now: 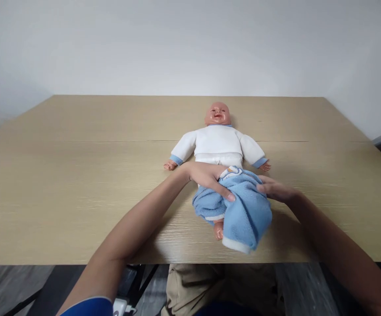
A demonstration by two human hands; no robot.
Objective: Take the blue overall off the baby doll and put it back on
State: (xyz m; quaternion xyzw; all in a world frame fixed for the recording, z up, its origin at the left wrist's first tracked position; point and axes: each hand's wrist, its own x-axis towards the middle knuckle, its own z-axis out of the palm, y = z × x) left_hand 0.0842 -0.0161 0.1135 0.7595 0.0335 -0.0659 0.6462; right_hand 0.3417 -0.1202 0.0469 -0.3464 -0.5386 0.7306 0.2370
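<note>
A baby doll (pixel 218 141) in a white top with blue cuffs lies on its back, head toward the wall. Blue fleece trousers (pixel 248 215) with white hems are bunched around its legs; one bare foot shows below the hem on the left, while the other foot is hidden in the cloth. My left hand (pixel 212 177) grips the waist of the trousers, thumb on the outside and fingers hidden inside the cloth. On the other side, my right hand (pixel 272 188) is closed on the edge of the same trousers, its fingers partly hidden behind the fabric.
The light wooden table (pixel 78 184) reaches back to a white wall (pixel 190 48). Its front edge runs just beyond the trousers' hem. Below that edge are my beige-clad legs (pixel 190 285) and a white device with a cable (pixel 120 306).
</note>
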